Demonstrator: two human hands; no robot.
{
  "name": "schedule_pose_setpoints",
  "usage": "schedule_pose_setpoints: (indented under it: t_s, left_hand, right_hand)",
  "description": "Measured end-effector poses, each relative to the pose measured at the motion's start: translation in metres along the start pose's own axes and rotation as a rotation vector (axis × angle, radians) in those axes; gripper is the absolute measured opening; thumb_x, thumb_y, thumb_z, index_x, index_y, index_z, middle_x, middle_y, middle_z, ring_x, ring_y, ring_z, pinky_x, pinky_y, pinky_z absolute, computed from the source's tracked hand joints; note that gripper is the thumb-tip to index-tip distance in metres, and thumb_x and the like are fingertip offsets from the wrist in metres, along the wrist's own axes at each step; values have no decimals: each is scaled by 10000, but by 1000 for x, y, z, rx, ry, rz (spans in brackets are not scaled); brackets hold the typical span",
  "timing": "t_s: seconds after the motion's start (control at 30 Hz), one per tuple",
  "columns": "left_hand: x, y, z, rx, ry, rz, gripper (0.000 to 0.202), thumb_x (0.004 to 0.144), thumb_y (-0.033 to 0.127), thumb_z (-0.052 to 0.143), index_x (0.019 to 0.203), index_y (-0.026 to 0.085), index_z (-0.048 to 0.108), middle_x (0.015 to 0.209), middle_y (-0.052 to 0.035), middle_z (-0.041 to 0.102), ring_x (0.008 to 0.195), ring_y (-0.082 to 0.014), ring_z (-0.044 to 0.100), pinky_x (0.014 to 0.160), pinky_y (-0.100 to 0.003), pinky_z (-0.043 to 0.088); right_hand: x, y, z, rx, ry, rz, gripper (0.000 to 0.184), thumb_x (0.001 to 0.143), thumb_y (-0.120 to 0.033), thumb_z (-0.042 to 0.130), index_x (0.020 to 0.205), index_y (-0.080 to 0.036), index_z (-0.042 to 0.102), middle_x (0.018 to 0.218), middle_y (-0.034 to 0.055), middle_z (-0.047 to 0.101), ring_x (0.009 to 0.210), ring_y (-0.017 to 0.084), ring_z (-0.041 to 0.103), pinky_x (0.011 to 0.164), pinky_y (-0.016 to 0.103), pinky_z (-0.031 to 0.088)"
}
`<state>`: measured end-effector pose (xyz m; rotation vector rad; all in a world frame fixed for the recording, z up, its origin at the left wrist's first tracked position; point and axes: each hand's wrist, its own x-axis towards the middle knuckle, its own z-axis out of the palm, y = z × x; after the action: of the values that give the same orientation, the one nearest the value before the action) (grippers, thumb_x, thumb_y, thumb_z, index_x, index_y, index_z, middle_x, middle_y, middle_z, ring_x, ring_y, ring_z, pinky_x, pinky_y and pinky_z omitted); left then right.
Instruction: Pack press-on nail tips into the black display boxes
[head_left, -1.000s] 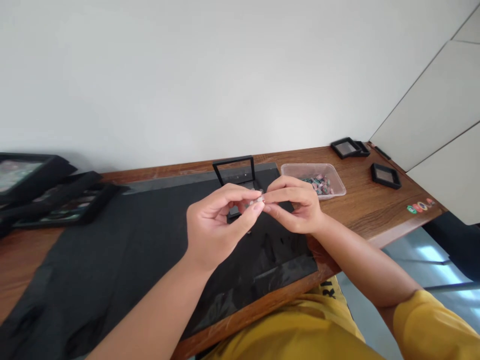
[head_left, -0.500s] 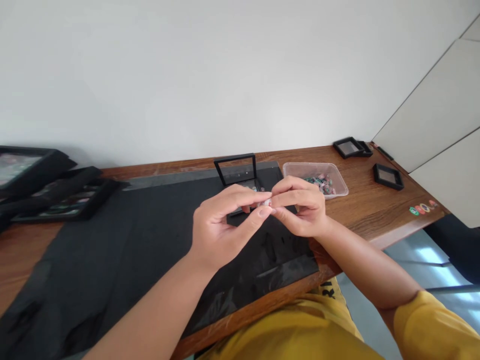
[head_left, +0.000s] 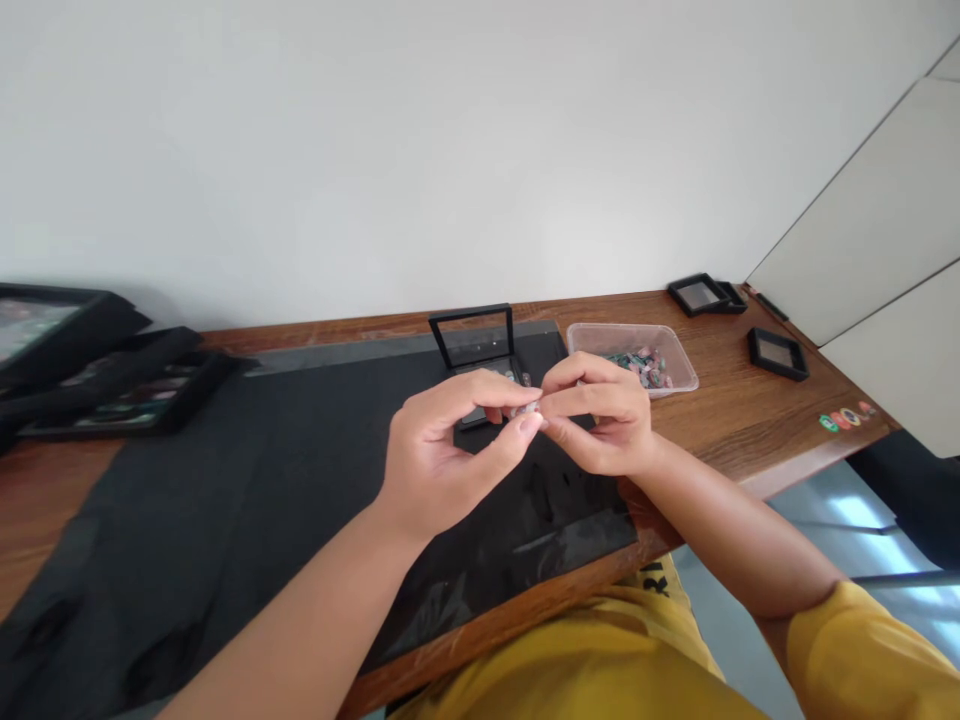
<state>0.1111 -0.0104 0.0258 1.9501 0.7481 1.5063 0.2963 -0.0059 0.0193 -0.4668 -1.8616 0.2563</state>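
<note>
My left hand (head_left: 442,450) and my right hand (head_left: 600,415) meet above the black mat (head_left: 262,470), fingertips pinched together on one small pale bead-like piece (head_left: 529,408). Both hands are closed in a pinch. Just behind them an open black display case (head_left: 474,345) stands with its clear lid raised; its base is partly hidden by my fingers. To the right of my right hand sits a clear plastic tub (head_left: 636,352) holding several small pink and green pieces.
The wooden table (head_left: 750,410) ends close to my body and at the right. Black display cases (head_left: 776,352) lie at the far right, more black trays (head_left: 97,380) at the far left. Small coloured stickers (head_left: 844,416) sit near the right corner.
My hands have shifted slightly to the right and stayed pinched together on the small piece. Nothing else on the table has moved.
</note>
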Motion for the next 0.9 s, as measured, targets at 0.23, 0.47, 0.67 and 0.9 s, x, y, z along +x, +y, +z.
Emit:
schedule_pose_setpoints:
  t_s: [0.23, 0.47, 0.67, 0.9]
  left_hand:
    - [0, -1, 0, -20, -2, -13, 29, 848, 210, 721, 843, 237, 730, 729, 4, 747, 671, -146, 688, 623, -280, 576]
    - [0, 1, 0, -29, 13, -40, 45, 844, 229, 724, 868, 247, 757, 748, 5, 771, 653, -147, 692, 617, -286, 596]
    - [-3, 0, 0, 0, 22, -33, 86, 863, 256, 745, 931, 276, 794, 775, 10, 786, 676, -156, 707, 633, -298, 616]
    - [-6, -5, -1, 75, 23, -26, 180, 864, 326, 766, 1037, 284, 787, 946, -18, 826, 737, -173, 738, 691, -320, 647]
  right_hand:
    - [-4, 2, 0, -35, -11, -4, 72, 945, -198, 674, 940, -217, 744, 1014, 72, 656, 721, 115, 581, 564, 259, 509]
    - [-3, 1, -1, -32, 10, 14, 84, 939, -216, 685, 958, -239, 763, 1002, 62, 652, 739, 127, 577, 563, 264, 503]
    - [0, 0, -1, 1, 15, 7, 80, 952, -211, 683, 968, -232, 759, 990, 56, 659, 738, 121, 590, 571, 256, 508]
    - [-1, 2, 0, -25, -28, 65, 109, 990, -220, 652, 1028, -229, 754, 962, 53, 658, 823, 138, 635, 726, 298, 571]
